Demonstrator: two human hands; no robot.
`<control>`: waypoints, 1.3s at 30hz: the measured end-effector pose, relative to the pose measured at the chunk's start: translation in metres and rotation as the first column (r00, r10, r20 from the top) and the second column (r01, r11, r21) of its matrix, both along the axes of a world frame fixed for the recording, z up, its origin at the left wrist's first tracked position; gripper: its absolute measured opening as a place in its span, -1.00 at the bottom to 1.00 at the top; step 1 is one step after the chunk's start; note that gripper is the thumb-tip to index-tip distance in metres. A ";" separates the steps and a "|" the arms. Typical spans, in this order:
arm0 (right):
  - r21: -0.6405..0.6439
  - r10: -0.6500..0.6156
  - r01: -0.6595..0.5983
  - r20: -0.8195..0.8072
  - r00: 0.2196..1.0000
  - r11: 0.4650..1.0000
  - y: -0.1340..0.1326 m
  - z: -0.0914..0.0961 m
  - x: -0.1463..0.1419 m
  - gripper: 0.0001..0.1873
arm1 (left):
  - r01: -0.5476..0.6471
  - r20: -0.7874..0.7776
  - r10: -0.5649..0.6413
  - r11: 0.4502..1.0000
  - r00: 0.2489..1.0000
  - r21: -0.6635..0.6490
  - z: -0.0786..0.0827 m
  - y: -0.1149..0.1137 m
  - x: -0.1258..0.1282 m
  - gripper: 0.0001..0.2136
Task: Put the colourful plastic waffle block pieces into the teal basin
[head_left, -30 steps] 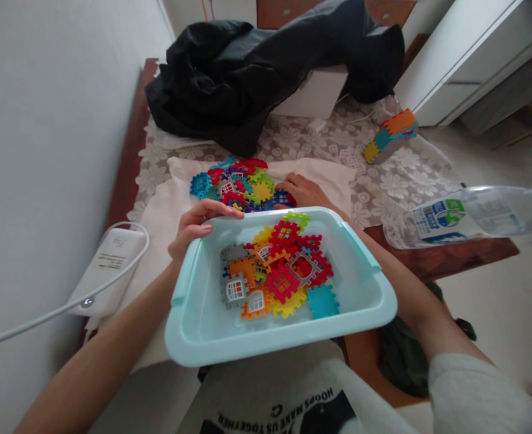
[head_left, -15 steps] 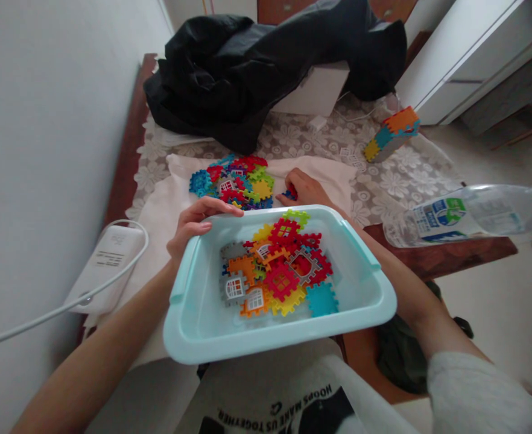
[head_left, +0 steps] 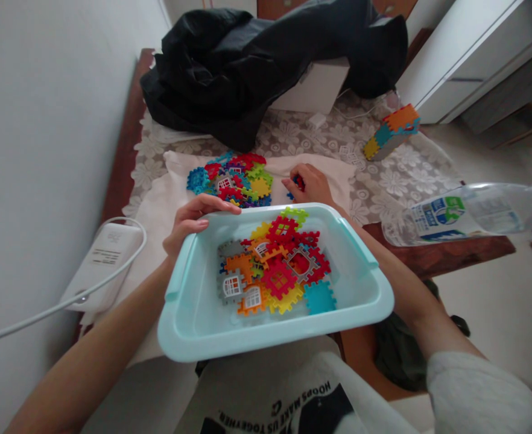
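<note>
On the desk [head_left: 406, 181], right hand [head_left: 309, 185] has lifted off the pile [head_left: 232, 181], now pinching a few pieces [head_left: 297, 182]; left hand [head_left: 193, 220] still grips the tub [head_left: 193, 313].

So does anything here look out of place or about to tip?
Yes: the plastic bottle lies on its side, reaching past the table's edge. The tub also sticks out over the near edge, steadied by the left hand.
</note>
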State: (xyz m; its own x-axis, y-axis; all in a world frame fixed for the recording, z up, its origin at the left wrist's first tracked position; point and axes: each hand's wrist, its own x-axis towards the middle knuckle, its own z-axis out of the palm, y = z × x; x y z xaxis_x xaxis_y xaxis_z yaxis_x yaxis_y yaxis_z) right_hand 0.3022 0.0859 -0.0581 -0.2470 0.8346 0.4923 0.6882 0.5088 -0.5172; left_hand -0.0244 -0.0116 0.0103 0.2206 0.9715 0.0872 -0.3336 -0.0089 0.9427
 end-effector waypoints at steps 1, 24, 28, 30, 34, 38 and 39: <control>0.033 -0.002 0.002 -0.020 1.000 0.999 0.000 0.002 0.001 -0.48 | 0.005 0.011 -0.005 1.000 1.000 0.001 0.000 -0.001 0.001 -0.76; -0.363 0.263 -0.104 0.420 0.869 0.926 -0.015 0.051 0.014 -0.68 | -0.061 0.012 0.062 0.998 0.998 -0.026 0.006 -0.007 0.009 -0.75; -0.264 0.226 -0.128 0.384 0.895 0.956 -0.007 0.029 0.014 -0.65 | -0.079 0.016 0.079 0.996 0.997 -0.034 0.005 -0.007 0.008 -0.77; -0.232 0.251 -0.172 0.373 0.893 0.957 -0.005 0.024 0.014 -0.66 | -0.074 0.010 0.075 0.997 0.997 -0.037 0.004 -0.007 0.008 -0.76; -0.243 0.343 -0.269 0.354 0.870 0.932 -0.006 0.025 0.015 -0.72 | -0.041 0.008 0.042 0.998 0.999 -0.037 0.003 -0.005 0.005 -0.74; -0.246 0.309 -0.240 0.300 0.902 0.939 -0.008 0.030 0.013 -0.76 | -0.011 -0.016 0.011 1.000 1.000 -0.024 0.003 -0.001 0.001 -0.76; -0.247 0.287 -0.218 0.289 0.913 0.944 -0.009 0.030 0.012 -0.75 | -0.012 -0.023 0.011 1.000 1.000 -0.018 0.003 0.000 0.000 -0.77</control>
State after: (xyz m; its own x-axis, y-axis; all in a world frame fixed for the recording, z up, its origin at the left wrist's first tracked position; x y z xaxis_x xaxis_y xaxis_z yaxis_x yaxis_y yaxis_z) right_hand 0.3143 0.0773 -0.0281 -0.5771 0.7972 0.1774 0.6955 0.5936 -0.4048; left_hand -0.0240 -0.0116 0.0128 0.2112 0.9753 0.0644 -0.3121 0.0048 0.9501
